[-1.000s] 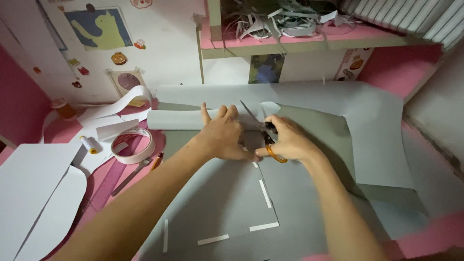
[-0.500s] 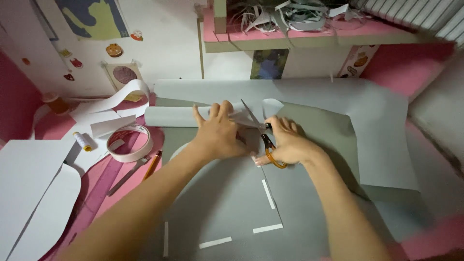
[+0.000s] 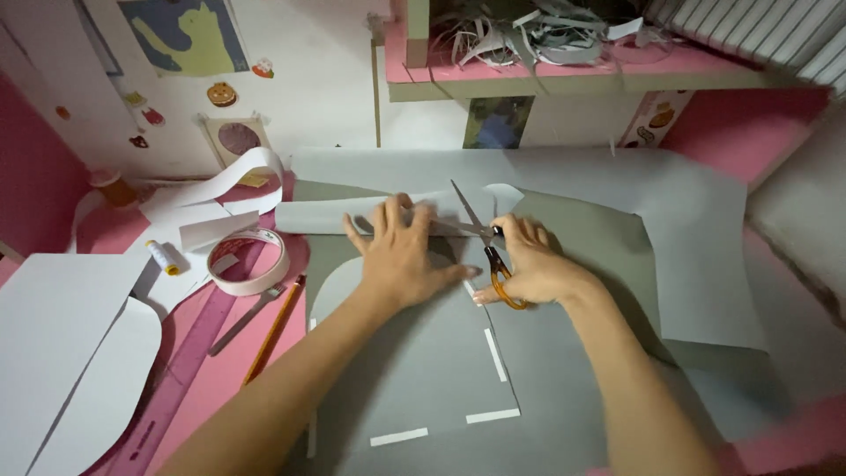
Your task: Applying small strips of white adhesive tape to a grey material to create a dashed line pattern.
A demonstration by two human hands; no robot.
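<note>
Your left hand (image 3: pixel 401 256) lies flat with fingers spread, pressing the big grey sheet (image 3: pixel 423 370) onto the pink table (image 3: pixel 220 370). Your right hand (image 3: pixel 533 264) is closed through the orange handles of the scissors (image 3: pixel 485 242), whose blades stand parted, pointing up and away from you at the sheet's far edge. Since a second ago your left hand has slid slightly toward you and its fingers have fanned wider, while the blades have opened further — the cut looks to be moving along the curved edge. White tape strips (image 3: pixel 493 353) mark the sheet near you. Left of the sheet lie white paper pieces (image 3: pixel 53 353), a roll of tape (image 3: pixel 248 262), a pencil (image 3: pixel 273 330) — and a small glue stick (image 3: pixel 165 257).
</note>
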